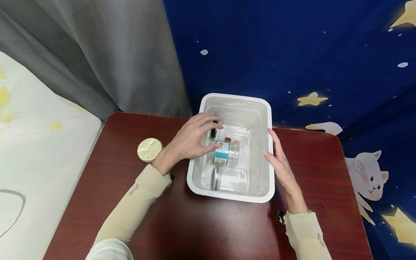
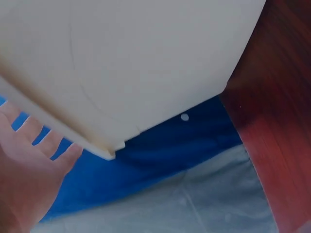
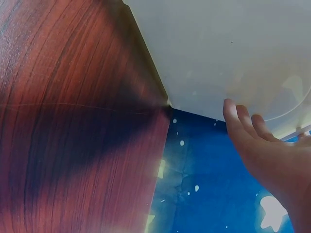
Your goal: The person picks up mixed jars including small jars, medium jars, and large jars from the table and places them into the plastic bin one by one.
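A white plastic bin (image 1: 268,119) stands on a dark red table (image 1: 136,202) and holds three glass jars lying on their sides. My left hand (image 1: 215,137) reaches over the bin's left rim. Its fingers curl round the left end of the upper clear jar (image 1: 237,134), and its thumb sits beside the teal-labelled jar (image 1: 227,154). A third clear jar (image 1: 231,179) lies nearest me. My right hand (image 1: 276,155) presses flat, fingers straight, against the bin's right outer wall. The left wrist view shows the bin's underside (image 2: 121,63) and my spread fingers (image 2: 36,145); the right wrist view shows the bin wall (image 3: 218,48).
A round gold lid (image 1: 150,149) lies on the table left of my left wrist. Behind the table hang a grey curtain (image 1: 113,54) and a blue star-patterned cloth (image 1: 292,47). A pale bed surface (image 1: 39,144) borders the table's left side.
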Motion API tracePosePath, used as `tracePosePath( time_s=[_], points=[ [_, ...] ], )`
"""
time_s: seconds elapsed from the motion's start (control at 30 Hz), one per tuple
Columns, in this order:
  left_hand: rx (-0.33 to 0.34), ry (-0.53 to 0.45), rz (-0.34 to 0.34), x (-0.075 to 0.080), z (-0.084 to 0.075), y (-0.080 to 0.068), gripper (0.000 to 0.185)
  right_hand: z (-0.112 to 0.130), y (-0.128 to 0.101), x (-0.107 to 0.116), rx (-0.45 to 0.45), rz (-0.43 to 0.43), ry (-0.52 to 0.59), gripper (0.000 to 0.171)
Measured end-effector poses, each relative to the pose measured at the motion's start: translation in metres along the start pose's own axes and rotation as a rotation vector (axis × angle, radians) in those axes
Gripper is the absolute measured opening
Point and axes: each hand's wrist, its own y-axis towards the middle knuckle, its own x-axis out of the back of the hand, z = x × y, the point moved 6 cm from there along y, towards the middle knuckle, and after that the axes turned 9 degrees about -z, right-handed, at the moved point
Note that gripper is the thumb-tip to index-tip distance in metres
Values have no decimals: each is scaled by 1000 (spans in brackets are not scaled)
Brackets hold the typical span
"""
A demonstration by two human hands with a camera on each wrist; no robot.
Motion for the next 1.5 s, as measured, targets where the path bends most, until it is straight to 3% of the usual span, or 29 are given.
tracePosePath(
  time_s=[0.13,0.37,0.97,1.23,1.5],
  points=[
    [40,-29,-51,8,6,-7,50,-1,-1,1,-3,3,-11,66],
    [41,16,-53,10,7,-17,52,1,-3,2,1,-7,10,66],
    [120,-34,-109,29,13,-36,61,2,-3,-5,-2,-22,31,66],
    [207,-8,-134,43,25,-56,59,0,-1,-13,-9,-5,6,66],
    [235,22,-160,50,38,-71,61,2,0,-14,-3,-11,3,67]
  ],
)
